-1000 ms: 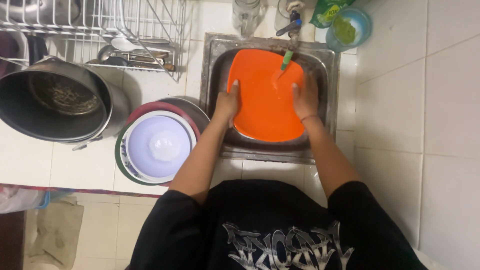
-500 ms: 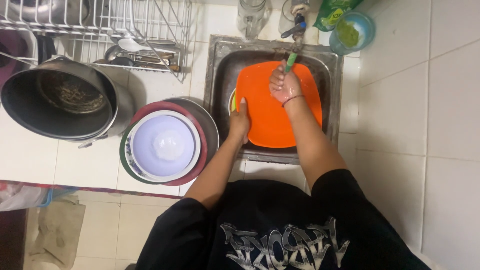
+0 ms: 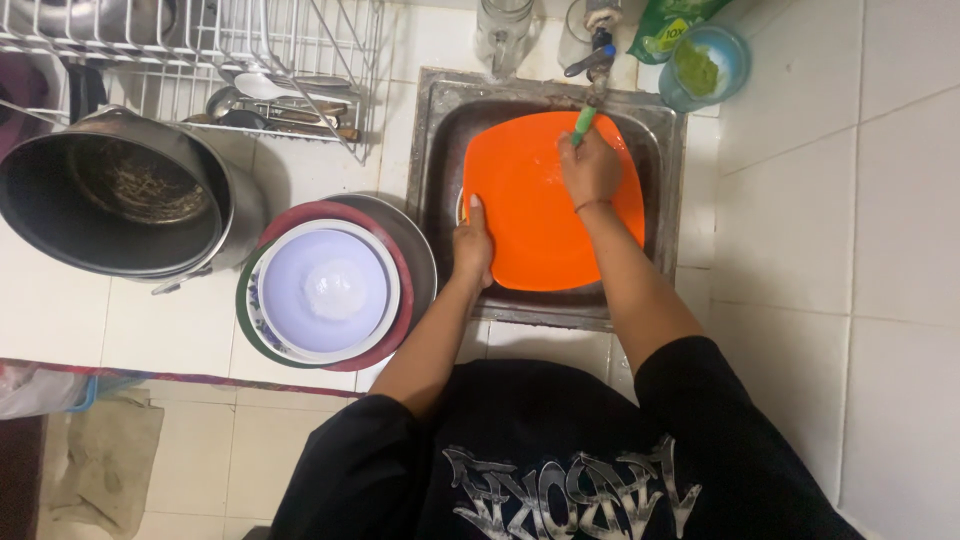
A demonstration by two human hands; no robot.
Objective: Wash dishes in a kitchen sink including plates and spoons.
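An orange plate (image 3: 540, 215) is held tilted in the steel sink (image 3: 440, 150), filling most of the basin. Its left edge is clamped by the left hand (image 3: 472, 243), with the thumb laid over the rim and the fingers hidden behind it. The right hand (image 3: 590, 170) is pressed onto the upper right part of the plate, its fingers curled shut around a green scrubber (image 3: 584, 122) that sticks out above the knuckles, just below the tap (image 3: 598, 45). A thin band is worn on the right wrist. On the counter just left of the sink, a stack of dishes (image 3: 330, 285) is seen, topped by a pale lilac plate (image 3: 325, 290) with a small white bowl upside down in its middle. Farther left, a large dark pot (image 3: 120, 195) is set on the tiles, and behind it a white wire rack (image 3: 200, 40) holds spoons and other utensils. At the sink's far right corner, a blue cup (image 3: 705, 65) with green paste inside is placed beside a green packet (image 3: 665, 28).
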